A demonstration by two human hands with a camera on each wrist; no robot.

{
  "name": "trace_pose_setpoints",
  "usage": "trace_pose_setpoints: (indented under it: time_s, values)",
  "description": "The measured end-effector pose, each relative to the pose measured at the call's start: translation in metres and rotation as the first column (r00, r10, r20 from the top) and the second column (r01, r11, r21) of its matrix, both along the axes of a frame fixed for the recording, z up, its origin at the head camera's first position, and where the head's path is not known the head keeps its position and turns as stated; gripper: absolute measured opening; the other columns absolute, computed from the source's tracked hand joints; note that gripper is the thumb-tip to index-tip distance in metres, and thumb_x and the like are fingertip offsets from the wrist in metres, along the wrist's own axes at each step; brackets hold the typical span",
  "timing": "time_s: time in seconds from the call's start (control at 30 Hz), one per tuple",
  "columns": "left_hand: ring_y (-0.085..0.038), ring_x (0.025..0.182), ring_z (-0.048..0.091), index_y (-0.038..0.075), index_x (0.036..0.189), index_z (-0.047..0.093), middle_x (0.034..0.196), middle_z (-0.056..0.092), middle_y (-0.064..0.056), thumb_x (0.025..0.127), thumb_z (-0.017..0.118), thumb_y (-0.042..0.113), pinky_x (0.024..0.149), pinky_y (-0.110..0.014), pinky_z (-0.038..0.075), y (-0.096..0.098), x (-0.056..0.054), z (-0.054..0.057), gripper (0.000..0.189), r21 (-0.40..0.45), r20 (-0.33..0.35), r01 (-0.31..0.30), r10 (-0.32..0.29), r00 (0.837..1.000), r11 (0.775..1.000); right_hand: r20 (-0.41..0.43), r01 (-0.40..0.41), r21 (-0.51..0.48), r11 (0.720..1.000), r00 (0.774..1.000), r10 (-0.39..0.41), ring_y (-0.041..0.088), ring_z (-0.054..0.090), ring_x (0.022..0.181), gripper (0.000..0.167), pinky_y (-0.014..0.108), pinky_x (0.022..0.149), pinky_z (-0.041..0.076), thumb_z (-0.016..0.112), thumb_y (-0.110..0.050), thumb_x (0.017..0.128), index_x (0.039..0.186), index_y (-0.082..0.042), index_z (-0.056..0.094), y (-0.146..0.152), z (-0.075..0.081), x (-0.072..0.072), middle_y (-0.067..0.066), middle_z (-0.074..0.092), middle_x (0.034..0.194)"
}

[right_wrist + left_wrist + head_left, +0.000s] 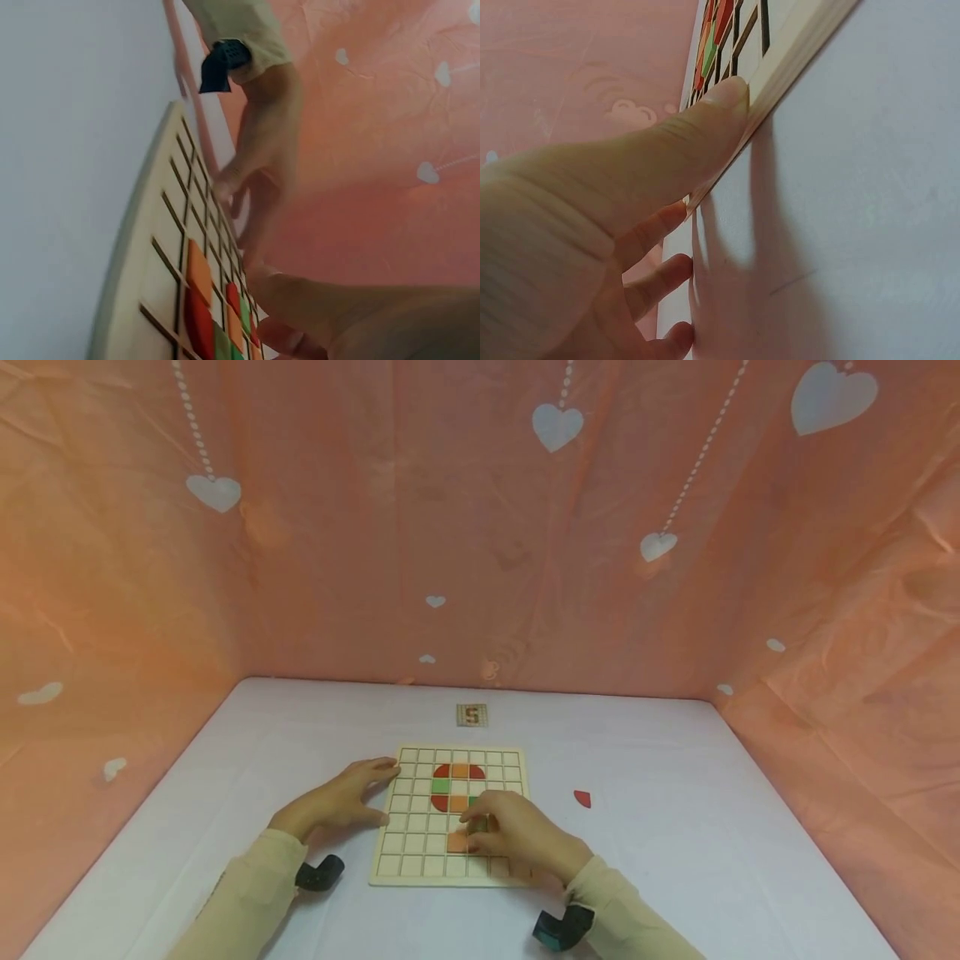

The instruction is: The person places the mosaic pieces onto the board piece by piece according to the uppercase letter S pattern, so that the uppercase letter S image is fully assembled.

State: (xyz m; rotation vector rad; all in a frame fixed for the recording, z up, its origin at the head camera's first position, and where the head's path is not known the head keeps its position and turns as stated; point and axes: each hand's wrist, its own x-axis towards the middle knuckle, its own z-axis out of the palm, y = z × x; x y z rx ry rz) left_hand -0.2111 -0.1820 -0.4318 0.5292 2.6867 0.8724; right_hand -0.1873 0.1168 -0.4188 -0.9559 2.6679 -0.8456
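A square-grid wooden board (408, 864) lies flat on the table, with red, orange and green tiles in its cells. My left hand (337, 797) steadies its left side, thumb (724, 97) on the edge and the other fingers spread toward the far corner. Above the lower middle of the board is my right hand (525, 831), thumb and forefinger apart over a green tile (477, 824). An orange tile (457, 842) sits by the right thumb. Beside that, the right wrist view has a red quarter-round tile (198, 322) in a cell. Nothing held in the right fingers shows.
Right of the board, one loose red quarter-round tile (582, 798) lies on the white table (660, 827). A small pattern card (472, 715) lies beyond the board's far edge. Pink cloth with hearts (480, 527) stands around the table.
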Motion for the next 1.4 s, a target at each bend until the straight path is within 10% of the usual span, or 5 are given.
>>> trace_pose_setpoints:
  time_s: [1.4]
  values:
    - [-0.05,0.151,0.022,0.0,0.15,0.046,0.164,0.031,-0.021,0.082,0.082,0.022,0.123,-0.067,0.021,0.001,0.001,0.001,0.08,-0.002,-0.013,0.004,-0.004,1.0,1.0,0.035,0.182,-0.014,0.983,0.983,-0.181,0.016,0.058,0.074,0.025,0.022,0.057,0.05,0.074,-0.005,0.089,0.113,0.0,0.074,0.097,0.023,-0.049,0.016,0.072,0.102]
